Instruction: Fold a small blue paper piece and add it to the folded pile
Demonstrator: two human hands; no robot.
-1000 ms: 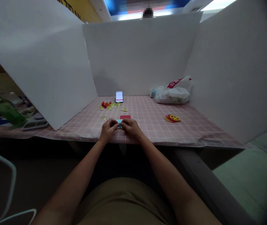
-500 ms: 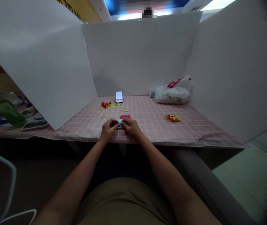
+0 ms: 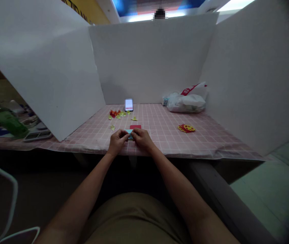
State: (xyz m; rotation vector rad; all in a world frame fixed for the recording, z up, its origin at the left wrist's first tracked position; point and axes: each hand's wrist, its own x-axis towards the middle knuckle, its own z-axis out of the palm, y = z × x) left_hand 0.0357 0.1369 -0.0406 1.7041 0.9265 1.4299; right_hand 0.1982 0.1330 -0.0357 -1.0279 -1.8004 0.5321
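My left hand (image 3: 117, 141) and my right hand (image 3: 141, 138) meet near the front edge of the pink checked tablecloth (image 3: 164, 135). Both pinch a small blue folded paper (image 3: 129, 133) between their fingertips, most of it hidden by the fingers. A red paper square (image 3: 135, 127) lies just behind the hands. Farther back, several small folded yellow and red paper pieces (image 3: 117, 114) are scattered, with one yellow piece (image 3: 112, 127) closer to my left hand.
A lit phone (image 3: 128, 104) leans at the back white panel. White plastic bags (image 3: 186, 100) sit at the back right. A red and yellow cutout (image 3: 186, 128) lies to the right. White partition boards wall three sides. Green clutter and a calculator (image 3: 38, 135) lie outside, left.
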